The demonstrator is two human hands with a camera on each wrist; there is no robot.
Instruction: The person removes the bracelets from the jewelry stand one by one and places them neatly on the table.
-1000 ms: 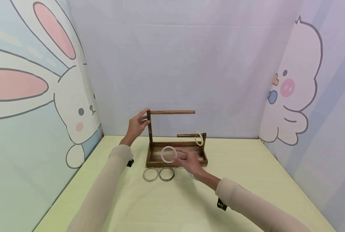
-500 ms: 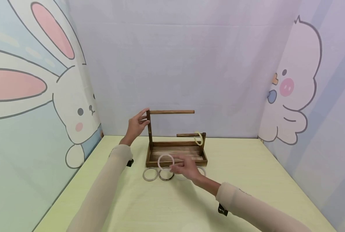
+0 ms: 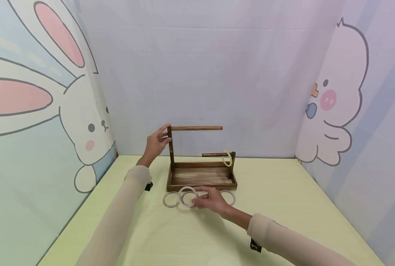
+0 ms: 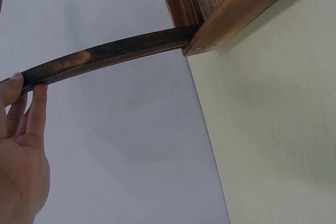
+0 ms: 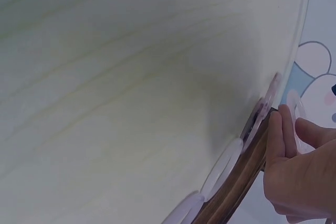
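Observation:
My left hand (image 3: 155, 145) holds the top of the tall post (image 3: 171, 149) of a dark wooden stand, thumb and fingers on either side of it in the left wrist view. My right hand (image 3: 215, 201) pinches a pale translucent bangle (image 3: 187, 187), held upright just in front of the stand's tray (image 3: 179, 188). Behind it a darker bangle is mostly covered. On the table lie a greyish bangle (image 3: 164, 203) to the left and a clear one (image 3: 234, 198) to the right; my right hand hides another, seen in the right wrist view. A yellowish bangle (image 3: 231, 161) hangs on the short lower bar (image 3: 212, 154).
The stand's long upper bar (image 3: 197, 128) points right from the tall post, its right end free. A short post (image 3: 232, 166) carries the lower bar. Pale cloth walls (image 3: 210, 74) with cartoon animals enclose the light yellow table (image 3: 184, 236).
My right hand has lowered the pale bangle from in front of the tray, slightly leftward, to the row of bangles on the table. My left hand stays on the post.

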